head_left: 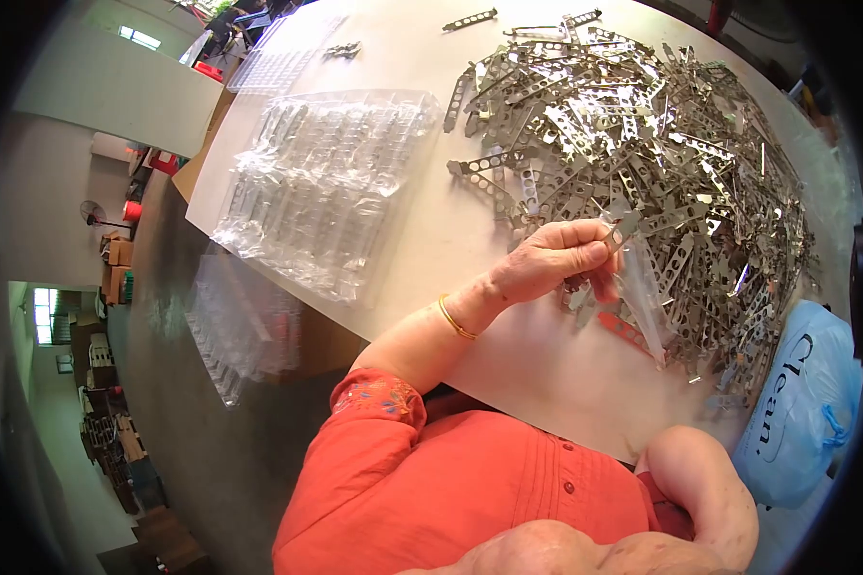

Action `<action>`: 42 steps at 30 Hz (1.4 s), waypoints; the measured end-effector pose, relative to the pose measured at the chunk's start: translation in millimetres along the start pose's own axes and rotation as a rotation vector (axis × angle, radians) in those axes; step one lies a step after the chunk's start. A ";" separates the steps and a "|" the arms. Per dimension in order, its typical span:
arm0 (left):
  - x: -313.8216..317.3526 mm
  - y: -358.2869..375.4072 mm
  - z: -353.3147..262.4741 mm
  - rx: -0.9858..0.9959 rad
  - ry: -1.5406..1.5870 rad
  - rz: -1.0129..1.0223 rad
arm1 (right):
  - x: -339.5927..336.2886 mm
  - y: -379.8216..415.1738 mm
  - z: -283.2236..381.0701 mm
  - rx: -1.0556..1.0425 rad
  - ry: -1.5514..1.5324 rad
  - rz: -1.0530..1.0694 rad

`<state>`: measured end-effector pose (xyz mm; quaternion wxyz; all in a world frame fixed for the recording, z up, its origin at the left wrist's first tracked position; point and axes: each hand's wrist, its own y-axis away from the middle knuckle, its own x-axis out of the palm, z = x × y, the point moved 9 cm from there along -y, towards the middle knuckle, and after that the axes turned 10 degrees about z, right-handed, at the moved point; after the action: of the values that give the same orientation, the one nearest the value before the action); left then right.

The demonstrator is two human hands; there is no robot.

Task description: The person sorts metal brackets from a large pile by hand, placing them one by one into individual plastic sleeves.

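On the broad white table [518,388] lies a sprawling heap of perforated silvery metal strips [633,153], with ridged clear plastic trays [331,182] to its left. Over the heap's near edge, the left hand [564,257] pinches a small flat silvery metal piece [624,228] between thumb and fingers; the right hand's fingers cannot be seen.
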<state>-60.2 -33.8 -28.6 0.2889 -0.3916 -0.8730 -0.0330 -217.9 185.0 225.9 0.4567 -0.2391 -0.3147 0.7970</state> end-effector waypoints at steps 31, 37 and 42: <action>3.3 0.8 0.2 0.000 -0.033 0.028 | 26.5 19.3 -16.2 0.148 0.221 0.191; 7.1 1.0 -1.4 -0.003 -0.002 0.046 | -12.0 -0.2 -31.2 0.143 0.282 0.151; 6.1 0.5 -3.5 0.009 -0.003 0.044 | -9.3 2.0 -30.7 0.141 0.344 0.085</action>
<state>-61.4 -30.4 -22.5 0.2899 -0.4097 -0.8647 -0.0220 -194.1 184.7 204.3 0.4855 -0.3523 -0.1651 0.7829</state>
